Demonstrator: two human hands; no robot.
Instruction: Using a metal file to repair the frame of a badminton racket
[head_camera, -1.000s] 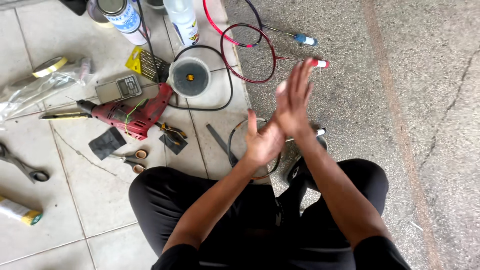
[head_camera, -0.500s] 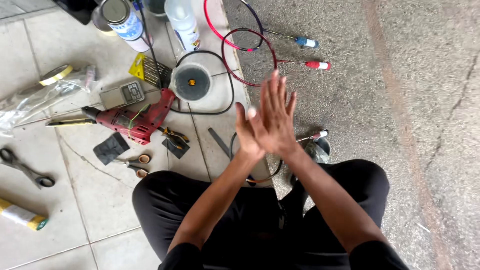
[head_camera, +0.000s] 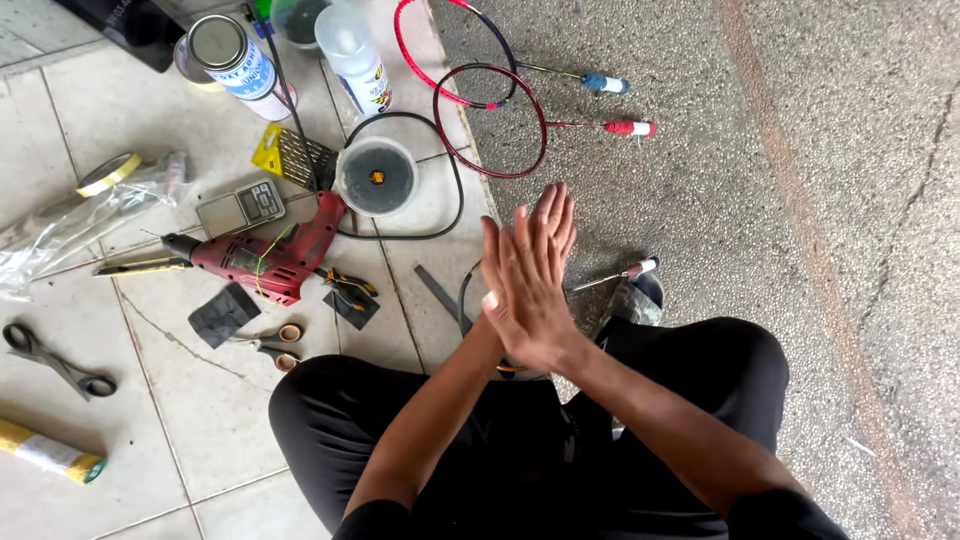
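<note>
From the head view I see my right hand (head_camera: 535, 275) pressed flat, fingers straight, against my left hand (head_camera: 497, 300), holding nothing. Beneath them at six o'clock lies a partly hidden racket (head_camera: 625, 272). At ten o'clock rests a red drill (head_camera: 265, 258); at twelve o'clock, two rackets (head_camera: 490, 120); scissors (head_camera: 55, 358) far at nine.
</note>
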